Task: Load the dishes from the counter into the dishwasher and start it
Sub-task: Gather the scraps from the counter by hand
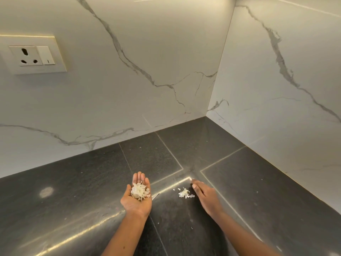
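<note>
Dark stone counter (83, 191) bears white scraps (185, 193).

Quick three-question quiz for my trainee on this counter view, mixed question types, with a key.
1. True or false: the left hand is cupped palm up and holds white scraps.
2. Where is the smaller scrap pile? A) on the dark counter B) in the right hand C) on the wall socket
3. Fill in: no ___ are visible on the counter.

Key: 1 true; 2 A; 3 dishes.
</note>
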Motion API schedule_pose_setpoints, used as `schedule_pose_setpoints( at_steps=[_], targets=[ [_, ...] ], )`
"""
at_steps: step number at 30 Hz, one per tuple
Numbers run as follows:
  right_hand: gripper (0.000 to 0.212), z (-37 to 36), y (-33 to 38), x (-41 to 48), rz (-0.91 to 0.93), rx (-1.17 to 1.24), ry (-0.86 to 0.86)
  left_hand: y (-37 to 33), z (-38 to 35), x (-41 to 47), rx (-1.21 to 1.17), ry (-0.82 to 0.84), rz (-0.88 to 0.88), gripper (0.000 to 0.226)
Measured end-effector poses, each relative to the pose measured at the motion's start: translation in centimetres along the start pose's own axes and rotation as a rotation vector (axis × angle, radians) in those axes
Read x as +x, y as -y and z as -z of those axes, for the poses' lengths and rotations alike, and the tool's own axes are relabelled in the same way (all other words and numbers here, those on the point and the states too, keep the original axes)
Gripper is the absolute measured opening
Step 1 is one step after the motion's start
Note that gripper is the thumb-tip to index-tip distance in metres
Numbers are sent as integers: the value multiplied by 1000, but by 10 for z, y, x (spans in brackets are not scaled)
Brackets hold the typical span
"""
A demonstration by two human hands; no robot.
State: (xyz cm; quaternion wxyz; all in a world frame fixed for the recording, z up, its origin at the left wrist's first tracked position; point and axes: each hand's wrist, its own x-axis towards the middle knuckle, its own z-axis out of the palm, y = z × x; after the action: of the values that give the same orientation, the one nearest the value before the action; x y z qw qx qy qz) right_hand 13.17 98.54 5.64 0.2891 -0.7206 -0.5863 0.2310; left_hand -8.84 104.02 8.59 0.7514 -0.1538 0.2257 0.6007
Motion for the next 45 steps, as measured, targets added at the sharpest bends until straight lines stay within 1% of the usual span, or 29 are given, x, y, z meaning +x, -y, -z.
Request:
schedule_pose_setpoints(
  at_steps=[1, 2, 4, 5, 7, 10, 11, 12, 13, 15, 16, 18, 21, 23, 25, 28, 32, 35, 38, 39, 40, 42, 43, 44, 45],
  targets=[
    [58, 0, -6, -5, -35, -114, -1, -1, 1, -2, 2, -2, -3, 41],
    [68, -1, -10, -9, -55, -234, 51, -2, 3, -4, 5, -5, -4, 41],
    [88, -11, -12, -15, -29, -454, 161, -2, 7, -8, 11, -16, -2, 41],
    [96, -19, -10, -18, -8, -521, 185, -2, 9, -12, 10, -21, 1, 41],
    [105, -31, 0, -20, 0, -574, 197, -1, 12, -19, -1, -34, 8, 41],
    [110, -39, 14, -14, -20, -545, 234, -4, 16, -27, -17, -59, 5, 41],
    [108, -41, 18, -13, -29, -490, 231, -6, 18, -29, -20, -63, 4, 42],
    [104, -42, 23, -12, -46, -375, 209, -7, 21, -30, -20, -63, 6, 43],
    [95, -43, 29, -13, -86, -198, 142, -9, 23, -32, -17, -62, 9, 43],
    [71, -48, 44, -21, -179, 156, -57, -10, 27, -36, -1, -58, 22, 43],
    [62, -50, 54, -28, -209, 275, -151, -9, 29, -38, 6, -57, 31, 42],
    [48, -57, 74, -45, -235, 447, -259, -6, 34, -40, 20, -59, 55, 42],
    [35, -72, 99, -70, -317, 798, -309, 3, 41, -48, 57, -78, 112, 42],
    [26, -78, 114, -83, -415, 1098, -323, 10, 44, -57, 100, -71, 149, 41],
    [23, -80, 129, -94, -509, 1320, -330, 15, 48, -71, 117, -52, 185, 40],
    [22, -80, 139, -119, -579, 1459, -360, 21, 56, -93, 142, -23, 251, 41],
    [23, -86, 133, -157, -663, 1544, -456, 26, 85, -114, 259, -37, 268, 48],
    [23, -93, 124, -191, -725, 1627, -488, 34, 114, -134, 353, -39, 260, 51],
    [29, -100, 113, -225, -724, 1626, -440, 42, 140, -163, 411, -33, 219, 50],
    [32, -102, 109, -237, -729, 1661, -435, 45, 151, -172, 450, -29, 193, 50],
    [33, -103, 105, -252, -735, 1710, -434, 47, 163, -183, 479, -4, 165, 47],
    [32, -107, 94, -281, -710, 1767, -413, 51, 189, -203, 536, -1, 134, 32],
    [31, -110, 87, -295, -724, 1775, -413, 53, 203, -212, 533, 9, 135, 31],
    [31, -117, 77, -308, -730, 1767, -406, 56, 220, -218, 519, 15, 157, 39],
    [32, -126, 65, -322, -738, 1772, -396, 60, 237, -224, 485, -8, 179, 37]
  ],
)
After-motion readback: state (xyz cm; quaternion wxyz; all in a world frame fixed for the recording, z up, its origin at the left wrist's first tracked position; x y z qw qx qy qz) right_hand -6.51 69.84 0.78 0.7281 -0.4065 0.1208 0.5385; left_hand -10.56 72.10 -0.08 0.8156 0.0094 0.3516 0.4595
